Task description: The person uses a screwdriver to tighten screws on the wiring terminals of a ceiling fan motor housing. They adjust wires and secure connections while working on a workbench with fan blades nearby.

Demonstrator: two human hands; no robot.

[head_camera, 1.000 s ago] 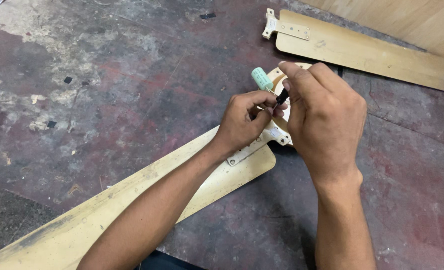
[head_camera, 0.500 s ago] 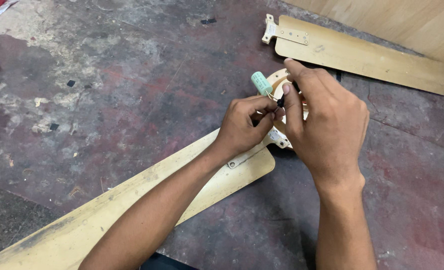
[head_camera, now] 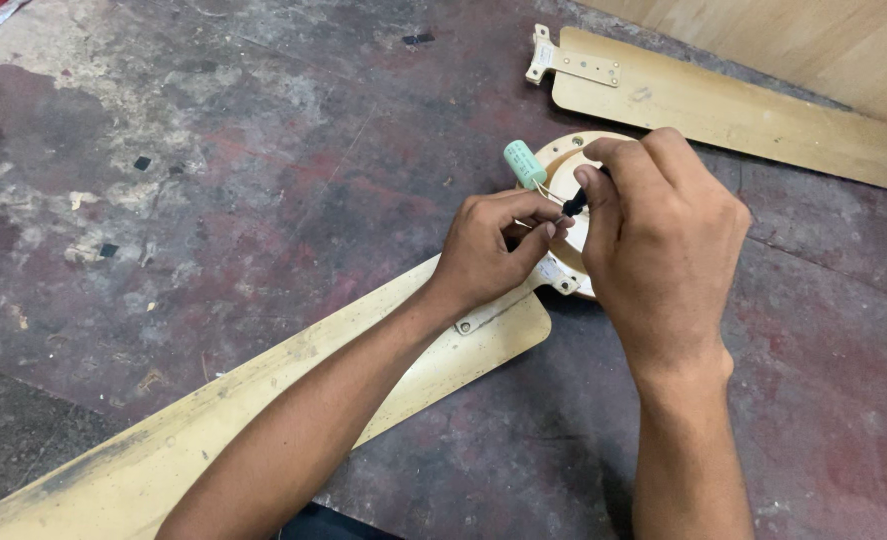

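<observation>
Both hands meet over the round fan motor housing [head_camera: 563, 160]: left hand [head_camera: 493, 245] pinches thin wires below a green capacitor [head_camera: 524, 163]; right hand [head_camera: 663, 240] grips a black-tipped tool [head_camera: 574, 203].

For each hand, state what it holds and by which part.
The left hand pinches thin wires leading to the green capacitor. The right hand grips a small black piece between thumb and fingers.

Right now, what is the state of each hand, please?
Left hand: closed, fingers pinching thin wires.
Right hand: closed, fingers pinching a small black piece.
</observation>
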